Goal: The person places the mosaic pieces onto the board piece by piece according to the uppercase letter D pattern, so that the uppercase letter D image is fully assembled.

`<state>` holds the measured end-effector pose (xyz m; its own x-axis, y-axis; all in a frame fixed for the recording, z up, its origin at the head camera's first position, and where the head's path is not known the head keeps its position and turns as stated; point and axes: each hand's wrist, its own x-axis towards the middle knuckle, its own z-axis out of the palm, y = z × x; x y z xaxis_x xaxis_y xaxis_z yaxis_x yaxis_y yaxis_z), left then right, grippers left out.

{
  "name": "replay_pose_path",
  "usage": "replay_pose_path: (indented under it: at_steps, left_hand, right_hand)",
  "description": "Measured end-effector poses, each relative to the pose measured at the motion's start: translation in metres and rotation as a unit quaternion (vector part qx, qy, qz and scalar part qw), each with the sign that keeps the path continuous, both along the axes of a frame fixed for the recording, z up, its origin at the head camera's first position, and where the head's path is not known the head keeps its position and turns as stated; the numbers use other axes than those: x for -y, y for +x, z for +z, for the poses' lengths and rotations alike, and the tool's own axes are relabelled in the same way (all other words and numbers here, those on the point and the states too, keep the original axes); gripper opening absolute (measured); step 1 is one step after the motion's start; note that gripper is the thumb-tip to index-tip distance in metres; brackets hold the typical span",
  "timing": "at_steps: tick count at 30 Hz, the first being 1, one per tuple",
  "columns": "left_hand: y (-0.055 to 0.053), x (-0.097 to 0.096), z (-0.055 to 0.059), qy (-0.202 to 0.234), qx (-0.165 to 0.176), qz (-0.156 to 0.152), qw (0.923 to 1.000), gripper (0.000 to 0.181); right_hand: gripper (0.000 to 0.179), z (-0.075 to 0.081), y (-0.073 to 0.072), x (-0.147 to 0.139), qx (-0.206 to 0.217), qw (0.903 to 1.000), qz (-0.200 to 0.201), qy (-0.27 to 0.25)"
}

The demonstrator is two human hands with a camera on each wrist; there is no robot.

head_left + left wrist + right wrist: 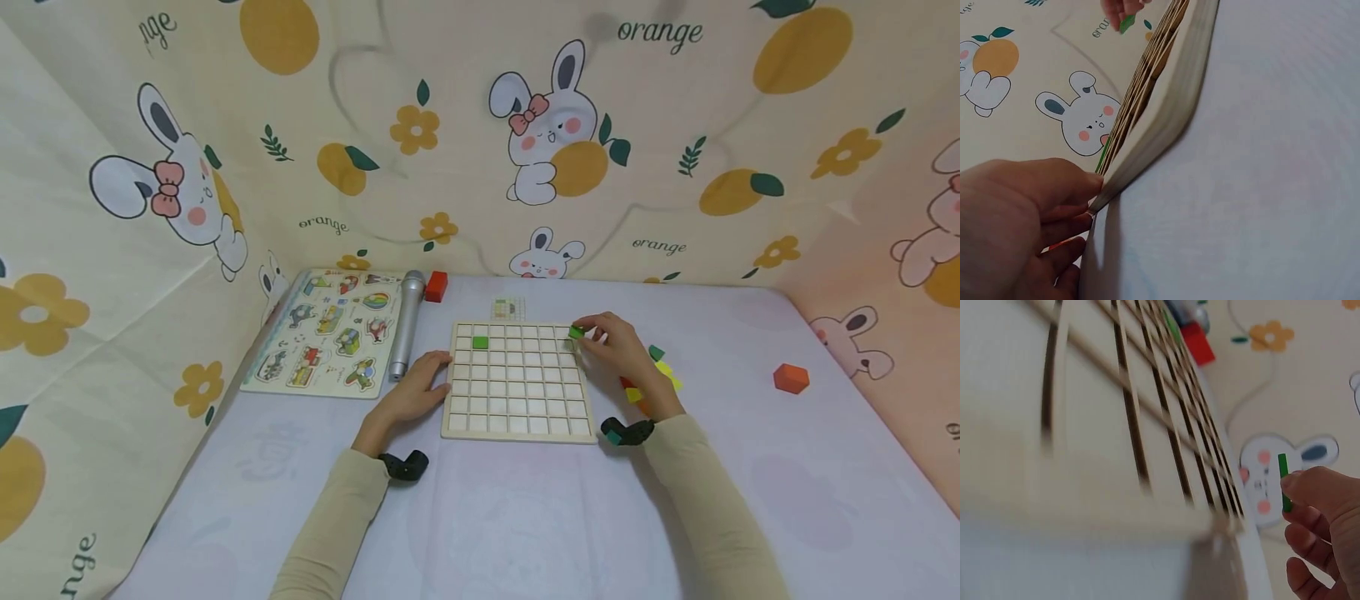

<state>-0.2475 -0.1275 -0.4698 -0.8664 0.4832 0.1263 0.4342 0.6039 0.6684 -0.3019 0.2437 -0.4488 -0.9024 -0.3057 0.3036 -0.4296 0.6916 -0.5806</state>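
Note:
A wooden grid board (517,438) with pale square cells lies flat on the table, one green tile (480,342) set in its upper left part. My left hand (417,388) rests against the board's left edge, thumb and fingers touching the side. Over the board's top right corner, my right hand (617,343) pinches another small green tile (1284,482) between thumb and finger, clear of the surface in the right wrist view. Beside that wrist lie several loose coloured tiles (664,372), green, yellow, red and orange, partly hidden by the forearm.
Behind the board is a small patterned card (508,309). Left of it lie a picture puzzle board (322,333), a silver microphone (407,325) and a red block (436,287). An orange-red block (791,378) sits far right. Printed cloth walls (465,167) enclose the table.

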Motion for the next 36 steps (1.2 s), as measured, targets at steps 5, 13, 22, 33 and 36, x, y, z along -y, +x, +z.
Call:
replay_pose_path:
  at_steps: [5,13,22,33,36]
  left_hand:
    - [0.001,0.0,0.0,0.008,0.001,0.001,1.0,0.048]
    - [0.0,0.0,-0.001,0.019,0.0,-0.001,0.9998,0.048]
    - [-0.003,0.001,-0.004,0.014,0.007,0.005,0.9999,0.048]
    - [-0.003,0.001,-0.003,0.01,0.016,0.012,0.9998,0.049]
    - [-0.003,0.001,-0.002,0.008,0.014,0.01,0.9998,0.049]
  right_hand:
    - [0.026,-0.002,-0.001,0.029,0.007,0.9991,0.029,-0.032]
    - [0.024,-0.012,-0.005,0.065,0.004,0.996,0.076,-0.047]
    - [0.019,-0.019,-0.006,0.093,0.005,0.9954,0.083,-0.048]
    - [0.013,-0.022,-0.009,0.111,-0.012,0.9975,0.063,-0.028]
    - [0.012,-0.024,-0.009,0.114,-0.022,0.9975,0.06,-0.03]
